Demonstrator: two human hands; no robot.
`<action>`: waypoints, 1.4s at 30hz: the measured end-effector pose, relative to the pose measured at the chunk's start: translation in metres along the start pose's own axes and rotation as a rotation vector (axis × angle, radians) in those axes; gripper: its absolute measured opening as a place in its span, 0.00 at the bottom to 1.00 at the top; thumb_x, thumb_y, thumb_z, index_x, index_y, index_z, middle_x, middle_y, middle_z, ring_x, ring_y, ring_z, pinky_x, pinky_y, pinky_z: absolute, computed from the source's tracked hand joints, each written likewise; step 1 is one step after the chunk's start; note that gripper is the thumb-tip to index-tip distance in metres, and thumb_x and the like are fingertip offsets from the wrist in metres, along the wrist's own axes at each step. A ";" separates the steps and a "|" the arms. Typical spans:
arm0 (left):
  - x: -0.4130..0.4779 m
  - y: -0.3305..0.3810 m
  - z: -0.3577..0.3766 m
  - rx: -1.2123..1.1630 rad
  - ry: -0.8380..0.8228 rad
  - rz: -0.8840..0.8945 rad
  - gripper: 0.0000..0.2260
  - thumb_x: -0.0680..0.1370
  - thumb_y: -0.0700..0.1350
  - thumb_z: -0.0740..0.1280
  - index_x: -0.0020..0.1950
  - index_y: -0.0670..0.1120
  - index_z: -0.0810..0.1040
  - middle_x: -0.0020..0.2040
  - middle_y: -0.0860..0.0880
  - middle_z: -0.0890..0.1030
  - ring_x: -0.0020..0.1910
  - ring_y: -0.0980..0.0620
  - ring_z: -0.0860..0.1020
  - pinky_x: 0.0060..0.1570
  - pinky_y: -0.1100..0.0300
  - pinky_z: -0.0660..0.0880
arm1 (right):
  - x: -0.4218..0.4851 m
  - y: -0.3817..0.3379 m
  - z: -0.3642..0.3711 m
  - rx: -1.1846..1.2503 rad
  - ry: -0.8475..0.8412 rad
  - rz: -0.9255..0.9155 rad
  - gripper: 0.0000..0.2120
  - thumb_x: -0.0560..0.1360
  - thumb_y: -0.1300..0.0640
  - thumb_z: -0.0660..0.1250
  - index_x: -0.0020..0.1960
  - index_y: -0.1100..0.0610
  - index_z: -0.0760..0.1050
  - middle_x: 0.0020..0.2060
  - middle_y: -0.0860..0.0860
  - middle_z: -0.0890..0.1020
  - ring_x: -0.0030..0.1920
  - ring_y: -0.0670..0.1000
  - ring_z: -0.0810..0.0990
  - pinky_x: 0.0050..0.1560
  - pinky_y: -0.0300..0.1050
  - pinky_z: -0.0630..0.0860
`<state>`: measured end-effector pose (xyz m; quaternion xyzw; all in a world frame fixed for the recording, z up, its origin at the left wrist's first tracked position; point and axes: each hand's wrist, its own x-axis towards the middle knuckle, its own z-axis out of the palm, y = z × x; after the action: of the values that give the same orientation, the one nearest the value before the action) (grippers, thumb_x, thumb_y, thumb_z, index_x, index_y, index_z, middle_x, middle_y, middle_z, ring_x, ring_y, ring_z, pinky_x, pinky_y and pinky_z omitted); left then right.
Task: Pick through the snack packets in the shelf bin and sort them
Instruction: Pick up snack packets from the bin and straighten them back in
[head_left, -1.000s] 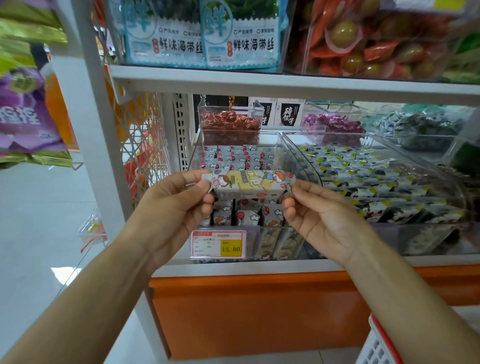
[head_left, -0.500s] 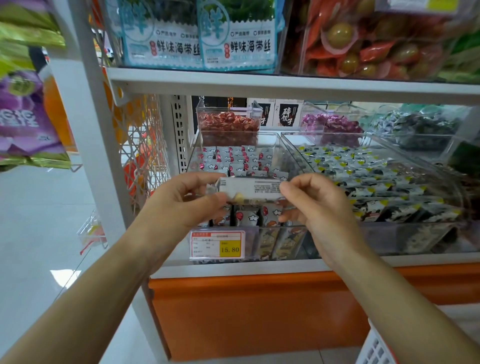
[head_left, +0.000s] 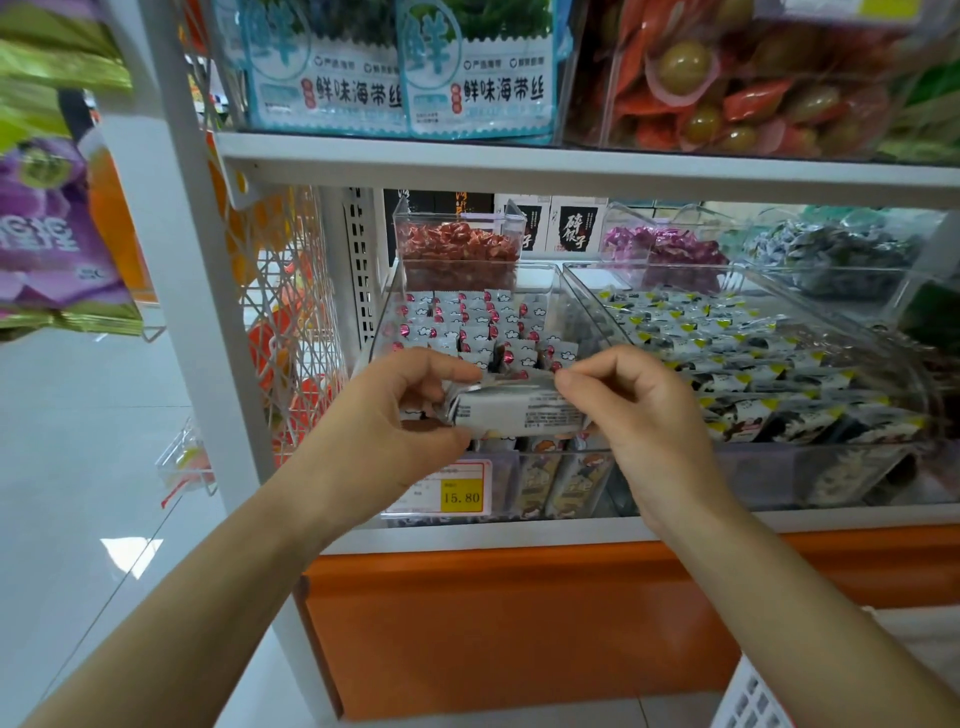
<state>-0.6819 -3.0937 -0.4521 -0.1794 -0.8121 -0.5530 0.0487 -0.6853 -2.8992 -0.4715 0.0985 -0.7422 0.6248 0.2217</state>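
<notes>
Left hand (head_left: 395, 431) pinches packet (head_left: 524, 413) at its left end and right hand (head_left: 639, 410) pinches the right end. Printed back faces up, held just above the bin (head_left: 383, 317) front. Likely light, crinkly, slick film with crushable contents. Grip the crimped end seals, not the middle. More packets (head_left: 467, 322) stand in rows behind.
</notes>
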 end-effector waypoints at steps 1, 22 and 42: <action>-0.001 0.001 0.001 0.002 -0.015 0.000 0.17 0.70 0.36 0.72 0.51 0.56 0.78 0.45 0.50 0.73 0.40 0.59 0.76 0.40 0.68 0.77 | -0.001 0.000 0.000 -0.027 0.012 -0.006 0.06 0.72 0.57 0.69 0.37 0.52 0.77 0.32 0.42 0.79 0.36 0.41 0.78 0.38 0.35 0.75; 0.002 -0.002 -0.006 0.154 -0.013 0.031 0.10 0.68 0.59 0.66 0.42 0.56 0.79 0.41 0.58 0.81 0.42 0.61 0.79 0.39 0.69 0.75 | -0.004 0.001 0.006 -0.113 -0.001 -0.034 0.06 0.74 0.57 0.69 0.38 0.56 0.78 0.36 0.47 0.81 0.37 0.42 0.79 0.37 0.33 0.75; 0.031 -0.029 0.008 1.116 -0.052 0.178 0.23 0.81 0.53 0.47 0.76 0.50 0.56 0.77 0.53 0.56 0.76 0.55 0.46 0.72 0.45 0.39 | 0.012 -0.002 0.000 -0.213 0.195 -0.057 0.16 0.69 0.47 0.70 0.54 0.49 0.71 0.49 0.55 0.79 0.49 0.59 0.80 0.53 0.59 0.76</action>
<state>-0.7196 -3.0888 -0.4719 -0.2076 -0.9641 -0.0291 0.1627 -0.6951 -2.8975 -0.4643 0.0343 -0.7761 0.5427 0.3193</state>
